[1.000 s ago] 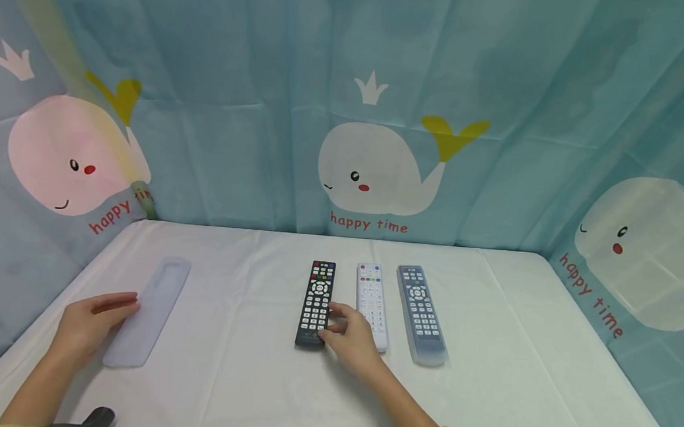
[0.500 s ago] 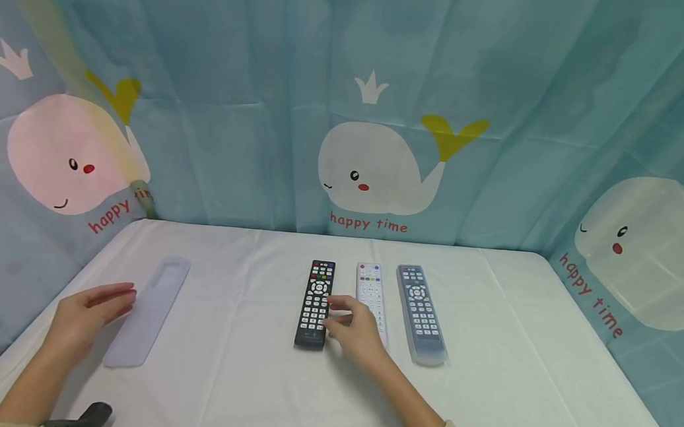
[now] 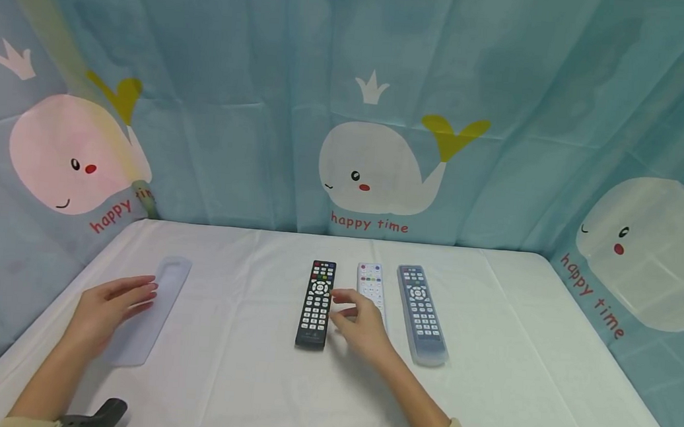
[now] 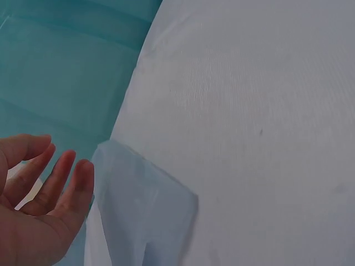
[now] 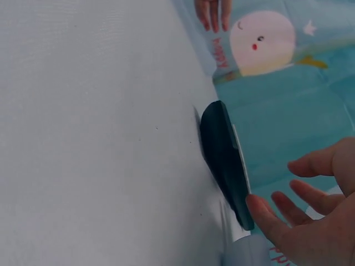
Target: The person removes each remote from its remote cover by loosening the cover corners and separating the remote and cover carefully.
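In the head view a clear, empty silicone remote sleeve (image 3: 154,299) lies at the table's left. My left hand (image 3: 114,305) hovers at its left edge with straight fingers, holding nothing; in the left wrist view the fingers (image 4: 61,183) sit just beside the sleeve (image 4: 145,213). A black remote (image 3: 316,302), a white remote (image 3: 369,283) and a remote in a blue-grey sleeve (image 3: 422,314) lie side by side at the centre. My right hand (image 3: 358,320) is over the white remote's near half, fingers loosely bent beside the black remote (image 5: 224,160), gripping nothing.
A white cloth covers the table (image 3: 235,378). A teal curtain printed with whales (image 3: 375,169) closes off the back and both sides. The dark wrist camera mounts (image 3: 95,414) show at the bottom edge.
My left hand has slid right and forward to the sleeve's edge. My right hand has shifted slightly away from the black remote's lower end, toward the white remote.
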Tool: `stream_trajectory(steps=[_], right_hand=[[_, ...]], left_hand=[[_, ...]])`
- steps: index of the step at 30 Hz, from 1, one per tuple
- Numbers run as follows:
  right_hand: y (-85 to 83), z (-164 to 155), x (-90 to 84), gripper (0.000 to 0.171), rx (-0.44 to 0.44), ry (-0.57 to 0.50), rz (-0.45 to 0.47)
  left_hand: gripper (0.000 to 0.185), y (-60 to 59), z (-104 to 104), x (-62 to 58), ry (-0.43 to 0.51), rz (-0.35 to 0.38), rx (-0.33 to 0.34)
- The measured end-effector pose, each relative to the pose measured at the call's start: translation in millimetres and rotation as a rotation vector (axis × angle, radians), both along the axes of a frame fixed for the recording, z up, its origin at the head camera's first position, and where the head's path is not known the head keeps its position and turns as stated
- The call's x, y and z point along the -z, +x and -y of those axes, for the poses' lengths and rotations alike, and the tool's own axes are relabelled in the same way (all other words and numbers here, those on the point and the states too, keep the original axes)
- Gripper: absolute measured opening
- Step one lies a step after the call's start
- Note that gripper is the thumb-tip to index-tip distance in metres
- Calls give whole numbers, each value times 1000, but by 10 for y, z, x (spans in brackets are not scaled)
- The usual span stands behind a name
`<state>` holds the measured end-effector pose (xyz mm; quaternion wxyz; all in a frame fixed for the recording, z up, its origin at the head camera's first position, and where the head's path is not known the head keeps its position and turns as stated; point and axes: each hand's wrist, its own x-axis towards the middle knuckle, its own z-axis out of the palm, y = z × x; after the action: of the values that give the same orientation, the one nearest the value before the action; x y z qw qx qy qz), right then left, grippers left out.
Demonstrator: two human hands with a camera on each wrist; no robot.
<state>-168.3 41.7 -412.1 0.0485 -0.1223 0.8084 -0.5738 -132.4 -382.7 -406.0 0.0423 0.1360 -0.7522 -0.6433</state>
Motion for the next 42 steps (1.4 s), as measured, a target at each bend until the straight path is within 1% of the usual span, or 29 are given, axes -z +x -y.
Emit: stream_trajectory(steps=[1, 3, 4, 5, 8, 9, 11, 13, 15, 16, 18, 21, 23, 26, 31, 33, 37, 42], right_hand=[[-4, -7, -6, 39, 2, 5, -3], [-13, -21, -20, 39, 9, 12, -8], [-17, -28, -28, 39, 14, 9, -8], [-20, -37, -36, 39, 20, 11, -8], [-29, -61, -62, 37, 43, 21, -14], [-31, -70, -69, 37, 52, 24, -13], [-39, -88, -79, 37, 65, 32, -20], [-49, -106, -84, 36, 81, 43, -28], [-61, -125, -87, 36, 94, 51, -39], [-67, -133, -90, 36, 100, 54, -44], [-79, -151, -96, 35, 110, 56, -44], [-93, -177, -111, 35, 120, 49, -56], [-103, -195, -116, 35, 128, 45, -65], [-119, -228, -128, 35, 136, 40, -87], [-143, -292, -159, 36, 155, 48, -76], [-149, -323, -174, 36, 167, 62, -69], [-161, -379, -205, 36, 182, 81, -76], [-192, -437, -223, 39, 190, 74, -58]], left_hand=[[16, -4, -21, -5, 2, -8, 6], [11, -16, -74, -22, -28, -6, 13], [10, -23, -100, -29, -28, -8, 18], [12, -32, -126, -35, -38, -10, 26], [28, -50, -206, -45, -69, -20, 48], [29, -55, -229, -47, -60, -30, 55], [25, -64, -275, -45, -56, -56, 70], [16, -76, -318, -42, -7, -92, 76], [13, -89, -364, -41, 32, -116, 80], [16, -94, -391, -41, 21, -122, 82], [29, -107, -450, -44, 6, -122, 81], [51, -122, -549, -61, -72, -105, 78], [56, -135, -615, -73, -92, -98, 72], [56, -156, -707, -89, -101, -107, 67], [50, -208, -866, -113, -63, -162, 66], [49, -229, -933, -128, -58, -173, 64], [45, -254, -1071, -162, -109, -161, 58], [43, -290, -1249, -174, -119, -150, 47]])
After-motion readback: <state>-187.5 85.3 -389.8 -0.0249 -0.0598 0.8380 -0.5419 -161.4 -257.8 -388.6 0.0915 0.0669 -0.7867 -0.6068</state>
